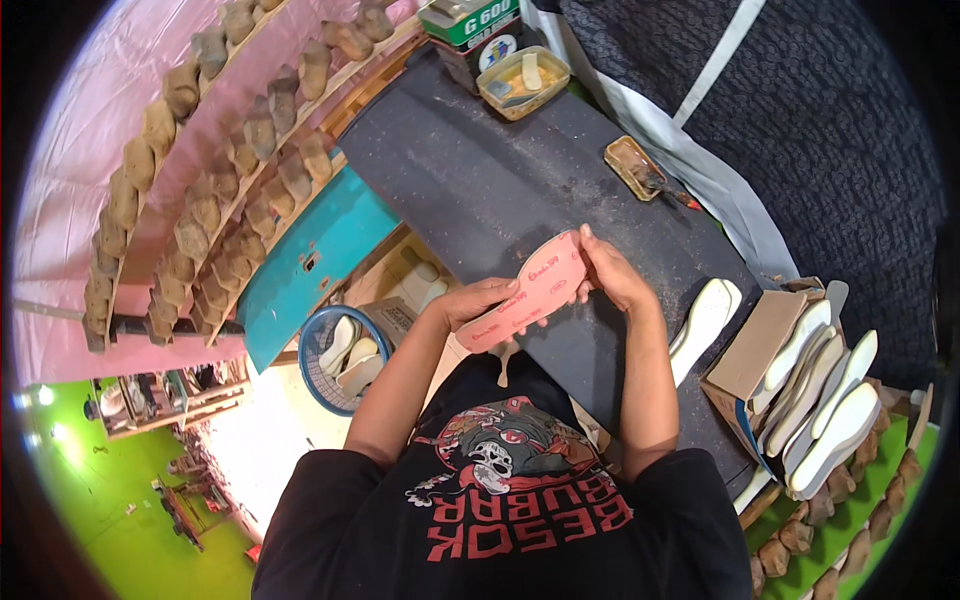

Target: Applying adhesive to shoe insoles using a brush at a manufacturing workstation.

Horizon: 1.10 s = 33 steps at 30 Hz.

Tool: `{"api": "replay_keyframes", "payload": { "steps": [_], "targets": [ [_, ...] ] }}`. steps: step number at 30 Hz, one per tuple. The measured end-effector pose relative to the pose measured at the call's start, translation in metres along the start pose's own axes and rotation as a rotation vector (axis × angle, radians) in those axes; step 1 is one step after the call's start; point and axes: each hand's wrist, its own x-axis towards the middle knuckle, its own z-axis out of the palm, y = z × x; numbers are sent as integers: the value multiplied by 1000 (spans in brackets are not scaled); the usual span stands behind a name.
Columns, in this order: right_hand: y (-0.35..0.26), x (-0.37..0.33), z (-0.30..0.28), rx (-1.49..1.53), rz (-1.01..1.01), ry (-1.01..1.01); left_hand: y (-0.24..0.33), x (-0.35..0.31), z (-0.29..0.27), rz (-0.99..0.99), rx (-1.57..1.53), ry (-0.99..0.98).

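A pink shoe insole (532,298) with red print on its face is held level over my lap, at the near edge of the dark table. My left hand (474,302) grips the heel part, thumb on top and fingers underneath. My right hand (610,272) is closed on the wider toe part, its fingers partly hidden beneath. Beside my right forearm, on the table, lies a small pile of white insoles (703,318).
A cardboard box (742,352) full of pale insoles stands at the right. A blue basket (312,372) with insoles is at the left. Glue trays (634,168) and a green can (468,30) sit far on the dark table (480,160). Wooden shoe lasts (260,128) line racks.
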Motion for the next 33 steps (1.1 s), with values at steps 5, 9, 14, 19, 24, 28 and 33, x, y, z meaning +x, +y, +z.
{"api": "replay_keyframes", "payload": {
  "steps": [5,9,14,19,24,28,33],
  "targets": [
    [2,13,30,-90,144,-126,-16,-42,-12,-119,100,-57],
    [4,31,68,-232,154,-284,-36,-87,-22,-49,143,2],
    [12,45,117,-201,215,-309,-75,-171,-44,-112,25,107],
    [40,53,174,-163,281,-393,-150,-254,-71,56,-18,207],
    [100,52,250,-146,316,-447,-246,-310,-91,153,-60,350],
    [140,51,296,-131,277,-409,-288,-356,-96,210,-74,326],
    [155,77,359,-221,242,-411,-322,-402,-110,165,11,449]
  ]
}}
